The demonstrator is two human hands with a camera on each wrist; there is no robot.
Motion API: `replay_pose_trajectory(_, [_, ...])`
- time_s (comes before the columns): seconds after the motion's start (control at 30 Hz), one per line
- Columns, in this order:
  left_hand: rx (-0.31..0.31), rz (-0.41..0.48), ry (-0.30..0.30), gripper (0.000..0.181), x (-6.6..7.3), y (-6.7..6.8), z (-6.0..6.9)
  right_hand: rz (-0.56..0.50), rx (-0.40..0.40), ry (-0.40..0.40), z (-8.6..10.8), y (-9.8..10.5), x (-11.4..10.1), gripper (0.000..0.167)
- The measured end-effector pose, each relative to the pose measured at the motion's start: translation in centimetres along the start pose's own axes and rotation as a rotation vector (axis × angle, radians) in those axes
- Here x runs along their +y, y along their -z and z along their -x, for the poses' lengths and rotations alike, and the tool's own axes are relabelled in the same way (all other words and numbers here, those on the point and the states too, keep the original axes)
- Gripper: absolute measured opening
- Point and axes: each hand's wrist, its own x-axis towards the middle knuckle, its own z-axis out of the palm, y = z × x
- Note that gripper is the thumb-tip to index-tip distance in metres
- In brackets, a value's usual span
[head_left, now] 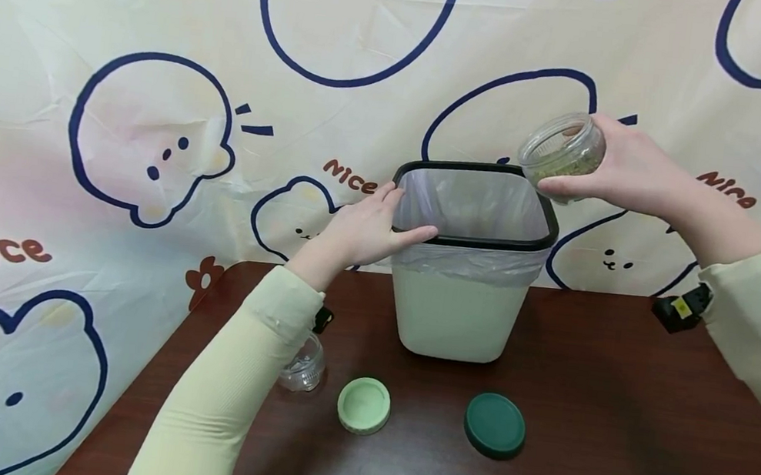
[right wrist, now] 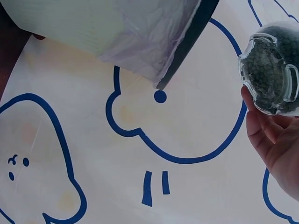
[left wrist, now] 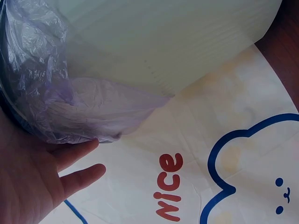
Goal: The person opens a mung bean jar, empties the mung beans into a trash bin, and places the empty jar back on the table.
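On my head feed, the right hand (head_left: pixel 631 171) has its fingers and thumb wrapped round a clear jar (head_left: pixel 562 152), held up tilted near the bin's far right corner, its mouth turned towards the left. I can see green grains (head_left: pixel 575 163) inside; I cannot tell whether the mouth is over the opening. The left hand (head_left: pixel 366 224) has its fingers straight and spread, resting on the left side of the bin (head_left: pixel 459 315), thumb along the front rim. A thin bag (head_left: pixel 488 202) lines the bin and folds over its outside. On the table (head_left: pixel 612 417) I have a pale lid (head_left: pixel 364 408), a dark green lid (head_left: pixel 494 426) to its right, and a glass (head_left: pixel 303 367) partly hidden behind the left sleeve (head_left: pixel 233 377).
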Motion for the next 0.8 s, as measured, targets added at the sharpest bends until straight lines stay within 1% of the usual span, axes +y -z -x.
replay_pose_trajectory(0.23, [-0.002, 0.003, 0.012, 0.102, -0.2, 0.3, 0.1, 0.043, 0.012, 0.023, -1.3, 0.2, -0.7, 0.088])
replay_pose_trajectory(0.47, [-0.009, 0.005, 0.015, 0.102, -0.3, 0.5, 0.1, 0.07, -0.017, 0.044, -2.7, 0.8, -1.7, 0.084])
replay_pose_trajectory(0.63, [-0.009, 0.008, 0.017, 0.101, -0.3, 0.6, 0.1, 0.111, -0.039, 0.041, -3.5, 0.9, -2.2, 0.091])
replay_pose_trajectory(0.8, [-0.007, 0.009, 0.017, 0.102, -0.3, 0.5, 0.2, 0.109, -0.062, 0.018, -3.8, 0.4, -2.4, 0.096])
